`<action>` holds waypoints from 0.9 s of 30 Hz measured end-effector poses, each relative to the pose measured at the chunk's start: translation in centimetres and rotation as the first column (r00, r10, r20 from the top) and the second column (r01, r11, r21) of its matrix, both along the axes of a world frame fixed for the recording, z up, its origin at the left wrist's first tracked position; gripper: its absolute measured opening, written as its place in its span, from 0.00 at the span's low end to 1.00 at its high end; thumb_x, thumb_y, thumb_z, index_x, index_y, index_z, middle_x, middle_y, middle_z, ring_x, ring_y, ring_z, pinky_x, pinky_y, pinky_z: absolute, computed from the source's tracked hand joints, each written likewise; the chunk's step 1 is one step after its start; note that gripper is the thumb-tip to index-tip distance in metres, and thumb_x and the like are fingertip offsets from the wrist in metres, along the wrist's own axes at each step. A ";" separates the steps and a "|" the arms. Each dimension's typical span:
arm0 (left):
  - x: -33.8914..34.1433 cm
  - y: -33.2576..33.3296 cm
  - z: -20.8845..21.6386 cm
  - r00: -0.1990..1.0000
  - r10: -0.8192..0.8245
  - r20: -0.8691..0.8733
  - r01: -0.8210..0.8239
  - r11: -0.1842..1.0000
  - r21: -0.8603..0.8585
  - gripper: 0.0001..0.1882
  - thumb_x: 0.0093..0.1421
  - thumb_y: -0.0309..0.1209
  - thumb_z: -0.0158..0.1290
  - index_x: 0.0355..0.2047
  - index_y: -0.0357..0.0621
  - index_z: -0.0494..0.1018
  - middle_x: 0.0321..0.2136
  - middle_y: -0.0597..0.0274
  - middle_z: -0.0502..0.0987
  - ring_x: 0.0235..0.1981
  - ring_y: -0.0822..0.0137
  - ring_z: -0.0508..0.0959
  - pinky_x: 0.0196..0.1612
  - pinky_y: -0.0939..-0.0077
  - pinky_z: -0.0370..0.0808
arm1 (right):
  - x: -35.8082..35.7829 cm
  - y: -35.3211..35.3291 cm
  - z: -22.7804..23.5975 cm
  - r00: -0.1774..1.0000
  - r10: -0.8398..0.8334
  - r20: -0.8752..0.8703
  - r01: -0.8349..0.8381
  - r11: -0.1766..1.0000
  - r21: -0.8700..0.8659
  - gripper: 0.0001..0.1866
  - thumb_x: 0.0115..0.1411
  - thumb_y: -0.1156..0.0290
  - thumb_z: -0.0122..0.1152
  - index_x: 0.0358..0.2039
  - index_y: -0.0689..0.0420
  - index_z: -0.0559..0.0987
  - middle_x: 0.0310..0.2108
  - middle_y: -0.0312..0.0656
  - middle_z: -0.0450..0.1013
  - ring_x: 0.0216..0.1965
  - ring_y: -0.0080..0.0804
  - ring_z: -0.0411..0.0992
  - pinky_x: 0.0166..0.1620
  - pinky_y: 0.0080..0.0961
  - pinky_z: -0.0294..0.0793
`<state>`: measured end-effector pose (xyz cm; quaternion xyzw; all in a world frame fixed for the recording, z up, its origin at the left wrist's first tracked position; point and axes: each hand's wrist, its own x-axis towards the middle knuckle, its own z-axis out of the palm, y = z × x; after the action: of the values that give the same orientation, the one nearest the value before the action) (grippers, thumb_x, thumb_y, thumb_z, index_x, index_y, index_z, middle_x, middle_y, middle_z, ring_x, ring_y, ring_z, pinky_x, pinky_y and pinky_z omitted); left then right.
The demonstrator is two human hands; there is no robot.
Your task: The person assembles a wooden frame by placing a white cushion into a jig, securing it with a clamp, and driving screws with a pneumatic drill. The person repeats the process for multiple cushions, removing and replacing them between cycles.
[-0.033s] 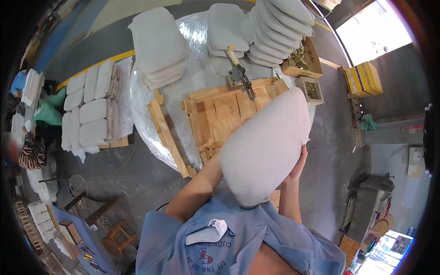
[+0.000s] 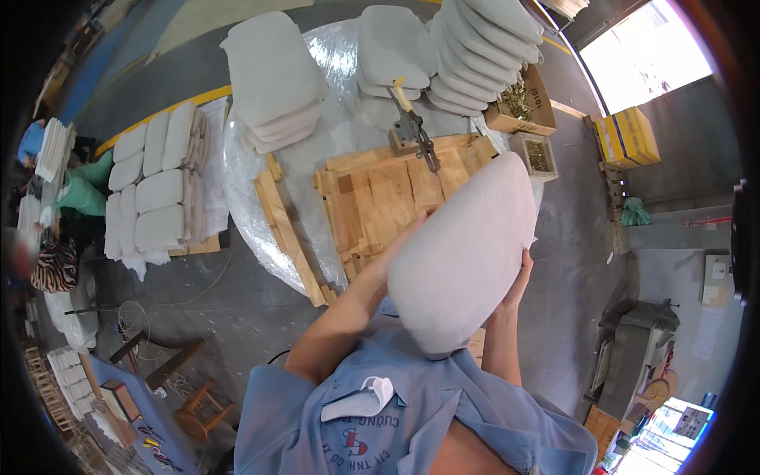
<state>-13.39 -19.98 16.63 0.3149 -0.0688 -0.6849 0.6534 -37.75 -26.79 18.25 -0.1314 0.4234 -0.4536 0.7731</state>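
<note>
A light grey upholstered seat cushion is held up in front of my chest, tilted between my two hands. My left hand grips its left side, with most of the fingers hidden behind it. On the lower right edge my right hand holds it, near a small tuft of loose fabric. Beyond the cushion, a wooden jig lies on the plastic-wrapped round table. A metal toggle clamp with a yellowish handle is mounted at the jig's far side.
Stacks of similar cushions stand on the table at the far left, far middle and far right. A cardboard box and a small bin of metal pieces sit at the right edge. Left lies a cushion-loaded pallet; a co-worker is beyond.
The cushion has shifted slightly to the right. My left hand has moved a little up and right along its side, and more of that hand shows.
</note>
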 end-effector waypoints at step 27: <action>8.8 4.3 -15.0 -0.055 -0.466 0.883 -0.357 0.835 0.419 0.43 0.76 0.40 0.48 0.83 0.59 0.37 0.58 0.31 0.79 0.48 0.30 0.83 0.53 0.42 0.80 | 9.7 -6.5 -18.2 0.976 0.120 0.180 -0.161 0.958 0.238 0.26 0.59 0.73 0.63 0.59 0.59 0.72 0.58 0.44 0.75 0.61 0.46 0.73 0.71 0.43 0.67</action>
<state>-4.56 -15.71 1.61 0.8761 -0.3361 -0.2488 0.2399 -28.05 -33.26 0.09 -0.0245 0.4023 -0.3493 0.8459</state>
